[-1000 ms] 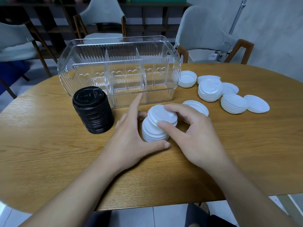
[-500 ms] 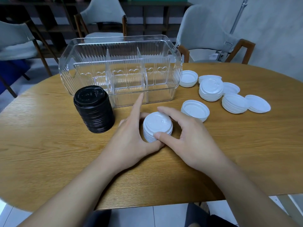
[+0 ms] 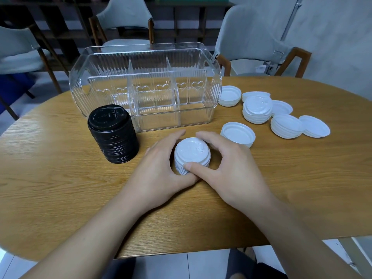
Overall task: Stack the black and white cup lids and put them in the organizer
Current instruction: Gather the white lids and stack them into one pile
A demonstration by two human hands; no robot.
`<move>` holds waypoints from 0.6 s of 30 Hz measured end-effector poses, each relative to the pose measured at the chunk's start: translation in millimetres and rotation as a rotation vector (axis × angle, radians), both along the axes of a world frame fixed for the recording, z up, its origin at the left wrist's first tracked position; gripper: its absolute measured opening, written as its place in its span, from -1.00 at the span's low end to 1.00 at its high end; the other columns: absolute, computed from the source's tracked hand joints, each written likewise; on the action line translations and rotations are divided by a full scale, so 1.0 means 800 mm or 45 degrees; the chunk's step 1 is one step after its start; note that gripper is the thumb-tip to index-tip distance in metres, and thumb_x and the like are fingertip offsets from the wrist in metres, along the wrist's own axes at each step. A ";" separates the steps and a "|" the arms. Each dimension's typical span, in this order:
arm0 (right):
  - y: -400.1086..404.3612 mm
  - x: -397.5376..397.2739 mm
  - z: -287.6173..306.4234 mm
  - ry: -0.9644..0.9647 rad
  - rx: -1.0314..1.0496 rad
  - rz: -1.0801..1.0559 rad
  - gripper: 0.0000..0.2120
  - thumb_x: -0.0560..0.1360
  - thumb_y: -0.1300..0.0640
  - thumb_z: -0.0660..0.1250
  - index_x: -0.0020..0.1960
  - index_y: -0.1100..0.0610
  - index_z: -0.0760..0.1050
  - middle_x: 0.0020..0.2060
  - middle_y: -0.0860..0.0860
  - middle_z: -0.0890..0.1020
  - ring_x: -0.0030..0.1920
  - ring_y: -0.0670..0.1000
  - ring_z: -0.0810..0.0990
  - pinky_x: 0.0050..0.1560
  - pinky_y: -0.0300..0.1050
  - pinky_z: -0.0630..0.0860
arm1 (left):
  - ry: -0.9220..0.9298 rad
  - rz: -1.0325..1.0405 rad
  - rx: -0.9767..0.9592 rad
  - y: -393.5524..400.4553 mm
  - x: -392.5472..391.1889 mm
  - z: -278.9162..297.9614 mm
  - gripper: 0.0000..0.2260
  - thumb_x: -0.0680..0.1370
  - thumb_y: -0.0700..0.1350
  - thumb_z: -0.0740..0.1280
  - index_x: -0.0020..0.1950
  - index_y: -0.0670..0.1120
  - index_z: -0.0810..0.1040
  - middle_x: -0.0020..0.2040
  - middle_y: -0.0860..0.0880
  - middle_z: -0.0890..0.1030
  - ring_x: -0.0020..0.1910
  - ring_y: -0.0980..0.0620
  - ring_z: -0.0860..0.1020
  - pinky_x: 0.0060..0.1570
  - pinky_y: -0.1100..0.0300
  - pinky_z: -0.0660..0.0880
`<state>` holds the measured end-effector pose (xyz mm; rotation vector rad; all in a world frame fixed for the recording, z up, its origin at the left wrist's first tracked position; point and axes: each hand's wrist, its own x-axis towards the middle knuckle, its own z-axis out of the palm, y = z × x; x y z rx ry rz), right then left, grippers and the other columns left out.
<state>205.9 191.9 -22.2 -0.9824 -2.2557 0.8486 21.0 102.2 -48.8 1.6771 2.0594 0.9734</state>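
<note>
— White stack (image 3: pixel 192 156) where?
— On the table (image 3: pixel 60 178), cupped between my left hand (image 3: pixel 159 174) and right hand (image 3: pixel 229 170) (both curled round it), near the organizer (image 3: pixel 145 85).

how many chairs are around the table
3: one chair at far left, one chair behind the clear organizer, one chair at far right. Others may be out of view.

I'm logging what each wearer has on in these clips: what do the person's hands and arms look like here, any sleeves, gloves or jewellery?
Both the left hand and the right hand are bare: no gloves, rings, watch or wristband show. The forearms are uncovered right down to the picture's lower edge, so no sleeve is in view.
</note>
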 end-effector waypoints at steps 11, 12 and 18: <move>0.052 0.038 0.000 -0.187 0.494 -0.331 -0.62 0.60 -0.16 0.50 0.32 0.02 0.71 0.17 -0.09 0.62 0.27 0.05 0.55 0.40 0.05 0.44 | 0.055 -0.040 0.027 0.000 -0.002 -0.005 -0.14 0.47 0.35 0.55 0.71 0.19 0.32 0.55 0.29 0.43 0.59 0.25 0.39 0.63 -0.09 0.35; 0.056 0.040 -0.006 -0.253 0.511 -0.358 -0.63 0.58 -0.18 0.52 0.28 0.01 0.72 0.15 -0.08 0.61 0.26 0.08 0.54 0.39 0.09 0.40 | 0.053 -0.045 0.026 0.000 -0.001 -0.005 -0.13 0.46 0.38 0.54 0.71 0.20 0.32 0.55 0.30 0.43 0.59 0.25 0.39 0.64 -0.11 0.35; 0.058 0.034 -0.017 -0.340 0.607 -0.399 -0.78 0.56 -0.12 0.56 0.04 0.02 0.76 0.00 -0.04 0.65 0.13 0.14 0.57 0.27 0.13 0.35 | -0.003 -0.021 0.048 0.000 0.000 -0.005 -0.17 0.48 0.51 0.46 0.67 0.23 0.36 0.51 0.33 0.45 0.56 0.25 0.42 0.61 -0.08 0.38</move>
